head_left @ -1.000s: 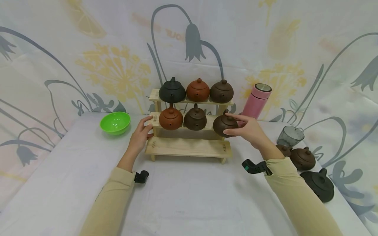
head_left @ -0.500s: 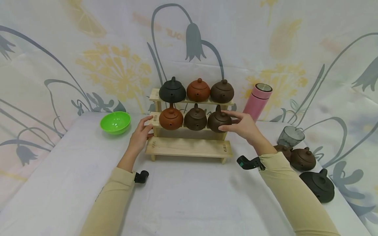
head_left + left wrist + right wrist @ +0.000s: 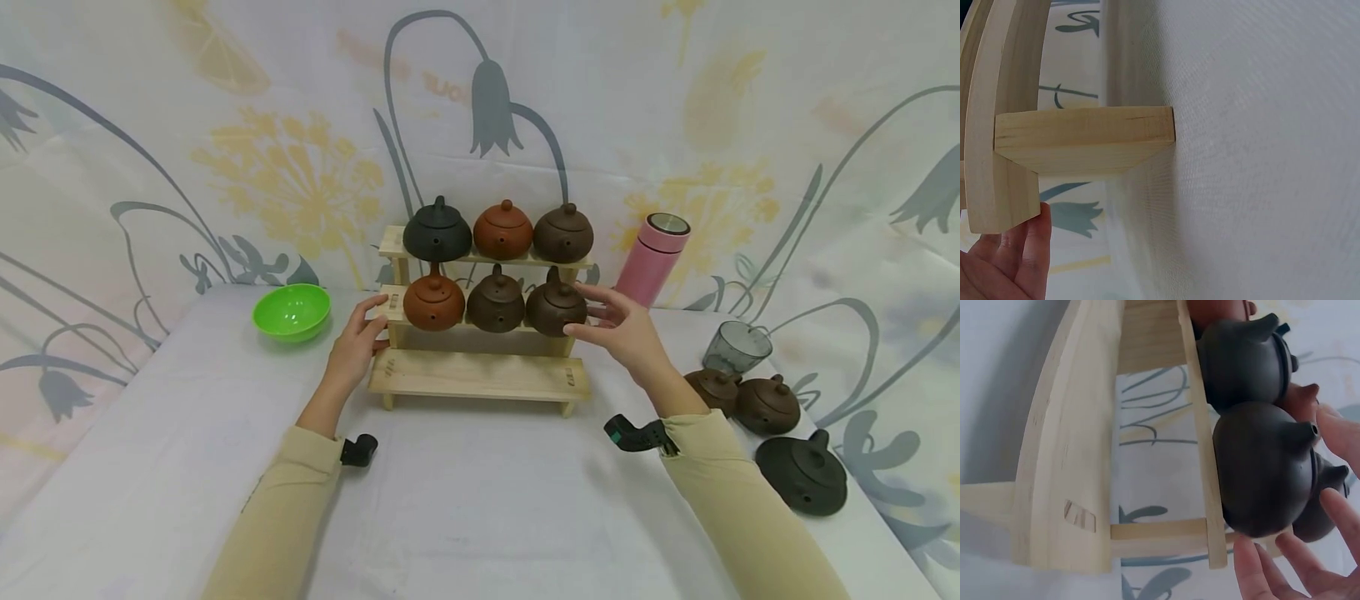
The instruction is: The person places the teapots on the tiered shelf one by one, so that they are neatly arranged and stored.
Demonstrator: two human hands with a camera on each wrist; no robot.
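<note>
A three-tier wooden shelf (image 3: 480,373) stands mid-table. My left hand (image 3: 351,350) holds the left end of its middle tier, fingers at the board's end (image 3: 1004,200) in the left wrist view. My right hand (image 3: 624,333) is spread beside a dark brown teapot (image 3: 556,307) at that tier's right end. In the right wrist view its fingertips (image 3: 1247,550) are right at the teapot's side, and the thumb stands off it. An orange-brown teapot (image 3: 434,302) and another dark brown teapot (image 3: 496,302) share the tier.
On the top tier sit a black teapot (image 3: 438,232), a reddish teapot (image 3: 502,232) and a brown teapot (image 3: 563,234). A green bowl (image 3: 292,313) is left; a pink thermos (image 3: 651,262) stands behind right. A glass (image 3: 737,348), brown teapots (image 3: 768,405) and a black teapot (image 3: 802,473) line the right edge.
My right hand has moved the dark brown teapot left onto the middle tier, beside the one there, then loosened its fingers and drawn slightly back. The left hand has stayed put.
</note>
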